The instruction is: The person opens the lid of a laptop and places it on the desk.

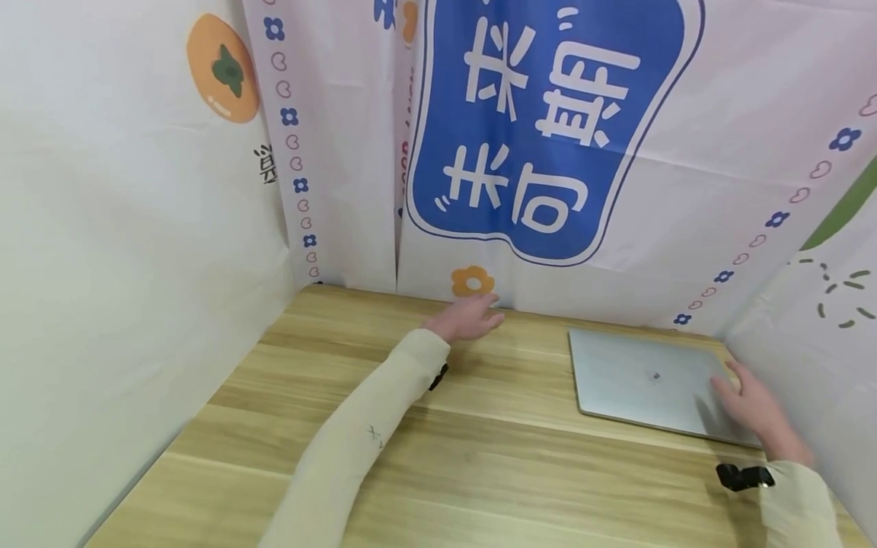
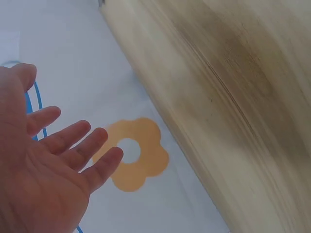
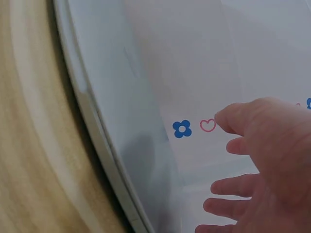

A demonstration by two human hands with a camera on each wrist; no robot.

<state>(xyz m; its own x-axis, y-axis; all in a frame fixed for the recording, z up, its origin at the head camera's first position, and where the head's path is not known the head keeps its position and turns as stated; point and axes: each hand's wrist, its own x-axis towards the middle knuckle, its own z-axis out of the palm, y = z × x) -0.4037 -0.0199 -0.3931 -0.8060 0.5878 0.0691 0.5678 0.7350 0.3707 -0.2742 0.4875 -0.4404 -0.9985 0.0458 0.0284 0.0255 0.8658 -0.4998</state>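
A closed silver laptop lies flat at the right rear of the wooden table. My right hand is over the laptop's right end, its fingers loosely spread and a shadow falling on the lid. In the right wrist view that hand holds nothing, and the laptop's edge runs down beside it. Far to the left, my left hand reaches out near the table's back edge. The left wrist view shows this hand with relaxed, parted fingers and a bare palm, in front of the printed cloth.
A white cloth backdrop with a blue sign print and an orange flower rises behind the table. White sheets stand at the left and right sides. Black wrist straps sit over the sleeves.
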